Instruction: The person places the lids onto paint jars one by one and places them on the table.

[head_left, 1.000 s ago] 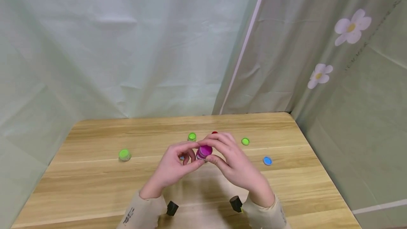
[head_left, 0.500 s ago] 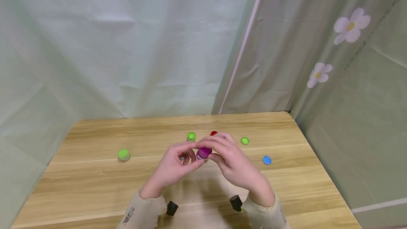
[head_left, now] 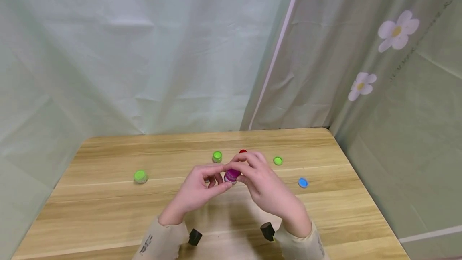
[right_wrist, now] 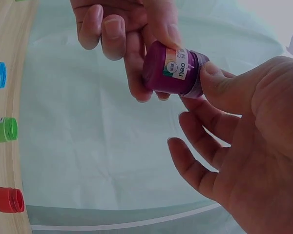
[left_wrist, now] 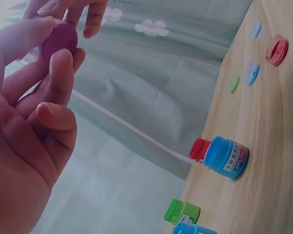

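Above the middle of the table a small purple paint jar [head_left: 232, 176] is held between both hands. My left hand [head_left: 196, 187] grips its body with thumb and fingers. In the right wrist view the jar's label faces the camera and the jar lies nearly sideways in that picture. Its ridged lid [right_wrist: 199, 75] sits at the end near my right hand [head_left: 265, 189], whose thumb and forefinger pinch it. The other fingers of that hand are spread and bent below the jar. From the head, the right fingers partly cover the lid.
On the wooden table [head_left: 108, 220] stand a lidded green jar [head_left: 140, 176], another green jar [head_left: 217, 156], a red jar [left_wrist: 199, 149] and blue jars [left_wrist: 227, 157]. To the right lie a green lid [head_left: 278, 161], a blue lid [head_left: 303, 182] and a red lid [left_wrist: 277, 50]. Curtains hang behind.
My right fingers have shifted round the lid, the thumb drawing in under the hand. The jar has tilted slightly, so less of its top shows. The left hand has hardly moved.
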### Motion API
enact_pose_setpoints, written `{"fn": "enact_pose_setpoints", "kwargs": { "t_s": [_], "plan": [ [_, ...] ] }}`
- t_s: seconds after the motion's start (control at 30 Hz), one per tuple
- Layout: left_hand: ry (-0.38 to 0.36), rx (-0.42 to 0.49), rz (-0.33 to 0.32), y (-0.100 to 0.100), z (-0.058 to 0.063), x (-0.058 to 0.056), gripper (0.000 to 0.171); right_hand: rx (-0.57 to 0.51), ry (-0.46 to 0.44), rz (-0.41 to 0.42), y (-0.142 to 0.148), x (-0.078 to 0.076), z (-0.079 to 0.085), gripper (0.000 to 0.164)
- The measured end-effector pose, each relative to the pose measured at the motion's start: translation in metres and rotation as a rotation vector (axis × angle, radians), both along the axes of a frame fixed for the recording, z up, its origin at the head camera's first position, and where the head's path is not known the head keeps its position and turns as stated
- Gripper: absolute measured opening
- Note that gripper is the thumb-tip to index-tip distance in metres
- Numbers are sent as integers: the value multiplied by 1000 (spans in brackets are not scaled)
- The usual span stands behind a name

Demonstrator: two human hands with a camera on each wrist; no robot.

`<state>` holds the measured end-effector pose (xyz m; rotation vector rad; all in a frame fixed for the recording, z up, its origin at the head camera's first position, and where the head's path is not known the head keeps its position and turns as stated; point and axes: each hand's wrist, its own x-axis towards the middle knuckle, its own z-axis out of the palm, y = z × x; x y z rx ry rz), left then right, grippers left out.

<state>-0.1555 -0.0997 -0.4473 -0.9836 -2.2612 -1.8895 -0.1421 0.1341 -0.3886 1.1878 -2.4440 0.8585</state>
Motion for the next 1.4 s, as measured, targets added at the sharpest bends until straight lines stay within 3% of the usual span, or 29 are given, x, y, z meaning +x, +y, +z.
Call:
{"fn": "enact_pose_setpoints", "kwargs": {
  "t_s": [0.27,0.6,0.77,0.9,1.03,1.2,1.4],
  "plan": [
    [-4,-6,-75,0,-2,-2,37,53,46,41,-1,-1,0,30],
    [-19,-5,-79,1,-4,1,38,58,36,7,8,-1,-1,34],
    [-82,-20,-30,3,-1,3,37,79,41,-30,6,-1,-2,33],
    [-118,-35,22,3,2,3,29,81,40,-112,0,1,-2,32],
    [-163,-62,83,4,3,3,33,62,31,-183,-6,3,-2,35],
    [-213,-86,136,5,4,3,42,70,42,-167,-9,6,-2,31],
    [-203,-78,107,3,4,3,35,81,62,-118,-11,5,-3,35]
  ]
}}
